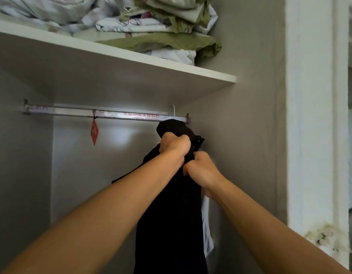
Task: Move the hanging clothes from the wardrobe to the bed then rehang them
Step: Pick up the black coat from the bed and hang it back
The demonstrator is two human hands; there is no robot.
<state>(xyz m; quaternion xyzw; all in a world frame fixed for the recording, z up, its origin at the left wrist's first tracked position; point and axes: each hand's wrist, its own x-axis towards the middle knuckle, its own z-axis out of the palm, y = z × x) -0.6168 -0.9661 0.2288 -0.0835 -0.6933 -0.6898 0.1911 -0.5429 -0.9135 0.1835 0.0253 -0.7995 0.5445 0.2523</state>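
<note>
A black garment hangs from a thin white hanger hook at the right end of the metal wardrobe rail. My left hand grips the bunched top of the garment just under the rail. My right hand grips the same black cloth a little lower and to the right, touching the left hand. A white garment shows partly behind the black one. The hanger's body is hidden by cloth.
A red diamond-shaped tag dangles from the rail's middle. Folded bedding lies stacked on the shelf above. The wardrobe's grey side wall stands close on the right, then a white door frame.
</note>
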